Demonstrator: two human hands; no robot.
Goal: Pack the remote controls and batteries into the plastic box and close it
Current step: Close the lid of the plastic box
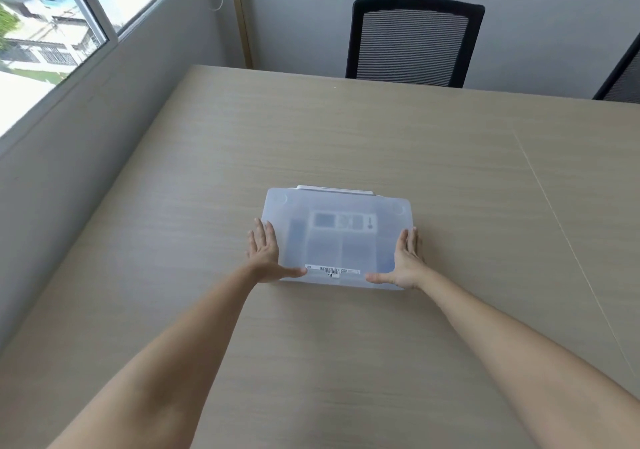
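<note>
Head view: the plastic box (pixel 337 237) lies on the table (pixel 381 137) with its frosted lid on, between the left hand (pixel 265 258) and the right hand (pixel 407 263), both flat and unclenched against its side walls w/ thumbs pressing the near rim by the barcode sticker (pixel 332 271), prob. to seat the lid evenly. Dark blurred shapes under the lid, approx. between the two hands, are likely the remote controls; batteries I cannot tell apart. No loose items near either hand, so packing seems done and only closing remains.
</note>
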